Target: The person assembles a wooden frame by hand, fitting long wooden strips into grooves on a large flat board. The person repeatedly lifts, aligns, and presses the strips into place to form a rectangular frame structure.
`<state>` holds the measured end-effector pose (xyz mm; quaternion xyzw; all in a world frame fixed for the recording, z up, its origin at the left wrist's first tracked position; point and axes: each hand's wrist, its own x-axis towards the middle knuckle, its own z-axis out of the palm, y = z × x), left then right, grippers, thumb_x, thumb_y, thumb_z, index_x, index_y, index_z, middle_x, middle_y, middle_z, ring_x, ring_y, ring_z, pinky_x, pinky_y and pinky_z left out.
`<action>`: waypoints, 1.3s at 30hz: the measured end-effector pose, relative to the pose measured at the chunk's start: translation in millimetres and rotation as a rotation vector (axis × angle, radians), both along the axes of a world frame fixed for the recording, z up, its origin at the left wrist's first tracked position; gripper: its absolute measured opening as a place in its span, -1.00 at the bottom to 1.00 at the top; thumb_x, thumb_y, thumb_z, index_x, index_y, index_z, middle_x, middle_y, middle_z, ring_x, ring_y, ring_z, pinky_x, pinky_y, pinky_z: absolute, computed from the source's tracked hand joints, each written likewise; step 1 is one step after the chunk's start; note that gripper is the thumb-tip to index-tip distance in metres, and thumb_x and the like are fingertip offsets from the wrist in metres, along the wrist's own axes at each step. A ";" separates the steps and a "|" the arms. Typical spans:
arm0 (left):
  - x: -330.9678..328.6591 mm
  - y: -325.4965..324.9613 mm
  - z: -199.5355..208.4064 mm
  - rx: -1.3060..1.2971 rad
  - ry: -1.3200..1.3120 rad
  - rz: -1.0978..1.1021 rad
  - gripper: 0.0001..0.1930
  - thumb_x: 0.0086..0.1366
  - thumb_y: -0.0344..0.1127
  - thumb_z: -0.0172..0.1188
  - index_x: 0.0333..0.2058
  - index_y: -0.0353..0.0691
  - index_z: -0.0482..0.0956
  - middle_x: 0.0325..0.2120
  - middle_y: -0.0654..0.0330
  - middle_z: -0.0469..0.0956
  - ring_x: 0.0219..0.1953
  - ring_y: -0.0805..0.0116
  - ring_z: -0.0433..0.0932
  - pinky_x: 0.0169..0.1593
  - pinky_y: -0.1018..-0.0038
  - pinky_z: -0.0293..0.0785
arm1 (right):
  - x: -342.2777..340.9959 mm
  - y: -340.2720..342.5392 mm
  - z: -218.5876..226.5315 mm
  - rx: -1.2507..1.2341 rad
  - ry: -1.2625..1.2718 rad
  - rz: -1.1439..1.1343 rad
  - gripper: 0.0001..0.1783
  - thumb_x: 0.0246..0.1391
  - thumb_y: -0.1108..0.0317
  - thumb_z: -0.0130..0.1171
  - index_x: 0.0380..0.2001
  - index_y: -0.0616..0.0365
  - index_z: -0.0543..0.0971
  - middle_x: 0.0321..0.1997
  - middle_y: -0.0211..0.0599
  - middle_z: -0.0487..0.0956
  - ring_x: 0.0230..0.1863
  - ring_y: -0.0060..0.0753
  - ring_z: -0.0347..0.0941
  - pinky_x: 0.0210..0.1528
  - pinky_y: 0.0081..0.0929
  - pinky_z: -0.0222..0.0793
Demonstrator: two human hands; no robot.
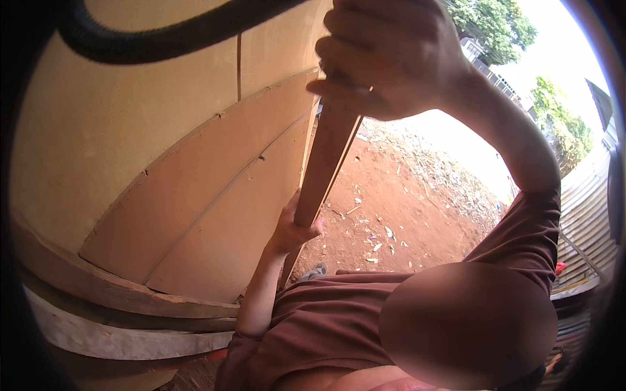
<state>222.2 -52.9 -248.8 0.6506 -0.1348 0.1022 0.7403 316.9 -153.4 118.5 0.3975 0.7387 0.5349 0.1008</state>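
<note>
Our right hand was clamped shut around the upper end of a long wooden slat, fingers wrapped over it, while our left hand was closed around the same slat lower down. The slat stood nearly upright, just beside the edge of the tan boards, with the red dirt and its litter of scraps behind it. We judged that the slat was being held and lined up along that edge. Shifting it would call for both hands moving together so it stayed straight. A black hose arched overhead, worn planks lay below the boards, and metal sheeting stood at the right.
</note>
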 end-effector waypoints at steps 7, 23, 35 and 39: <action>3.8 -6.3 -7.5 -0.042 -0.075 -0.084 -0.39 0.14 -0.56 0.27 0.20 -0.17 0.42 -0.31 0.42 0.43 -0.30 0.66 0.41 -0.19 0.56 0.45 | 21.5 -11.9 99.8 0.096 0.000 0.225 -0.77 0.23 0.44 0.05 -0.40 0.23 0.69 -0.27 -0.21 0.66 -0.20 -0.21 0.58 -0.07 -0.28 0.44; 2.4 5.6 -13.9 -0.033 0.013 -0.056 -0.44 0.08 -0.41 0.17 0.13 -0.36 0.44 -0.17 0.19 0.52 -0.06 0.36 0.50 0.10 0.32 0.47 | 105.9 -54.3 105.9 0.521 1.374 0.084 -0.45 0.52 0.00 -0.13 0.07 0.29 0.62 -0.11 -0.26 0.67 -0.01 -0.48 0.52 0.19 -0.44 0.37; 3.3 12.9 -14.8 0.037 0.034 -0.066 -0.37 0.06 -0.36 0.14 0.18 -0.34 0.37 -0.14 0.12 0.49 -0.04 0.29 0.49 0.19 0.22 0.41 | 52.3 -15.6 75.8 0.192 1.195 0.073 -0.36 0.57 -0.05 -0.30 -0.16 0.34 0.55 -0.17 -0.19 0.62 -0.14 -0.42 0.50 -0.04 -0.29 0.41; 1.8 10.5 -6.2 0.031 0.050 -0.057 -0.34 0.00 -0.36 0.15 0.17 -0.29 0.38 -0.15 0.12 0.48 -0.04 0.28 0.48 0.17 0.22 0.42 | 50.3 -7.2 75.4 0.229 0.789 0.280 -0.35 0.53 -0.10 -0.27 -0.28 0.31 0.50 -0.30 -0.05 0.55 -0.30 -0.15 0.51 -0.17 -0.19 0.40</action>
